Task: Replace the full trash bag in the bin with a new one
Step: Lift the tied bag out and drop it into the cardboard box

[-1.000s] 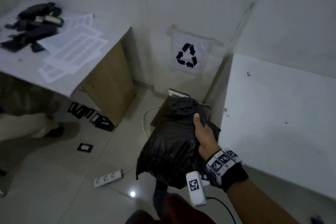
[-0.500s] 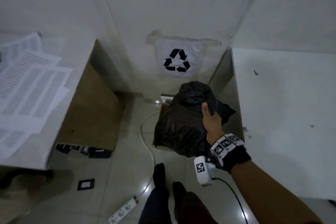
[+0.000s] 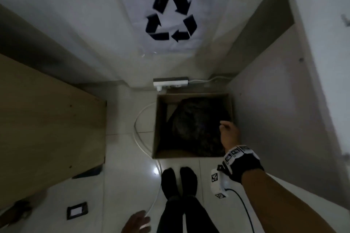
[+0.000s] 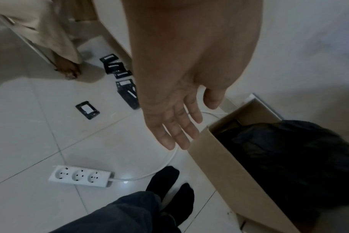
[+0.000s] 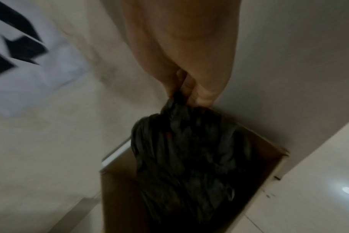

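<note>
A full black trash bag (image 3: 197, 128) sits inside the open cardboard box bin (image 3: 157, 125) on the floor between two white cabinets. My right hand (image 3: 227, 132) is over the bin's right side and pinches the gathered top of the black trash bag (image 5: 189, 149) between curled fingers (image 5: 185, 88). My left hand (image 4: 175, 126) hangs open with straight fingers, just left of the cardboard box bin (image 4: 225, 170) and above its near corner, touching nothing. In the head view my left hand (image 3: 137, 223) shows at the bottom edge.
A recycling sign (image 3: 170, 13) is on the wall above the bin. One white power strip (image 3: 170, 82) lies behind the bin and another power strip (image 4: 80, 175) on the tiles, with a cable (image 3: 140, 138) running left of the bin. Black packets (image 4: 127, 93) lie scattered. My feet (image 3: 178, 181) stand before the bin.
My right hand has lowered the black bag from chest height down into the cardboard bin. My head has tilted down over the bin, and my left hand has come into view.
</note>
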`<act>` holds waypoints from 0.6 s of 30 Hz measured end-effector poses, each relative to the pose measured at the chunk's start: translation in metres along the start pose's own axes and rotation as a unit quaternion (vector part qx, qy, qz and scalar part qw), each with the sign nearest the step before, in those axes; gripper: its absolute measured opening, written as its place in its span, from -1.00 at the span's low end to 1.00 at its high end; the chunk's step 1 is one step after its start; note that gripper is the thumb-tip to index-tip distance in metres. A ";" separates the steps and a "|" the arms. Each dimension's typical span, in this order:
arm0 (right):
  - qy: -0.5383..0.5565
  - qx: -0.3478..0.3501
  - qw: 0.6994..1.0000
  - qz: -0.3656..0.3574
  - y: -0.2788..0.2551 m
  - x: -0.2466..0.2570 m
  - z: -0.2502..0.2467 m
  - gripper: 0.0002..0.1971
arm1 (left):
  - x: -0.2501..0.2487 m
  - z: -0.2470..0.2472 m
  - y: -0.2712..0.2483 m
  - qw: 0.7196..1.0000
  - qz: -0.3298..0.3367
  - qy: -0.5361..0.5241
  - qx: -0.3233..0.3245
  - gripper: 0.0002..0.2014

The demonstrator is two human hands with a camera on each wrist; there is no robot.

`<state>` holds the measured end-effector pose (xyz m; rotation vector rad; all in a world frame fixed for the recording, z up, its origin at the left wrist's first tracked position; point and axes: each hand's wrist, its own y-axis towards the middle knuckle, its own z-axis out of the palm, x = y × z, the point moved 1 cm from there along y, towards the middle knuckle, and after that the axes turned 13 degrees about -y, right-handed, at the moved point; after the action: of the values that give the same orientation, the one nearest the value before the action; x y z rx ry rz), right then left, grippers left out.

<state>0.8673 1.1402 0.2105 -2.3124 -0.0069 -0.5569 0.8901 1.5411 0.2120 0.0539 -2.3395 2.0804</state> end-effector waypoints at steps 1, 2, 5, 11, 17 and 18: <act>-0.009 -0.004 1.000 0.000 0.011 -0.014 0.007 -0.78 | 0.003 0.020 -0.004 1.000 0.010 -0.005 0.014 -0.52; -0.021 -0.012 1.000 0.003 0.019 -0.024 0.012 -0.77 | 0.005 0.031 0.006 0.999 0.025 0.038 0.018 -0.53; -0.087 -0.044 0.995 0.010 0.033 -0.049 0.019 -0.73 | 0.007 0.056 0.026 0.999 0.010 0.051 0.007 -0.73; -0.168 -0.040 0.982 0.071 0.076 -0.101 0.038 -0.52 | -0.011 0.109 0.084 0.997 0.065 -0.023 -0.045 -0.61; -0.146 0.023 0.986 0.082 0.111 -0.119 0.049 -0.51 | -0.050 0.168 0.119 0.984 0.176 -0.042 -0.004 -0.39; -0.146 0.023 0.985 0.086 0.112 -0.123 0.052 -0.51 | -0.058 0.171 0.123 0.982 0.186 -0.030 0.008 -0.39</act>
<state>0.7953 1.1132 0.0541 -2.3023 0.0390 -0.1275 0.9467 1.3872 0.0677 -0.3538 -2.5300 2.2797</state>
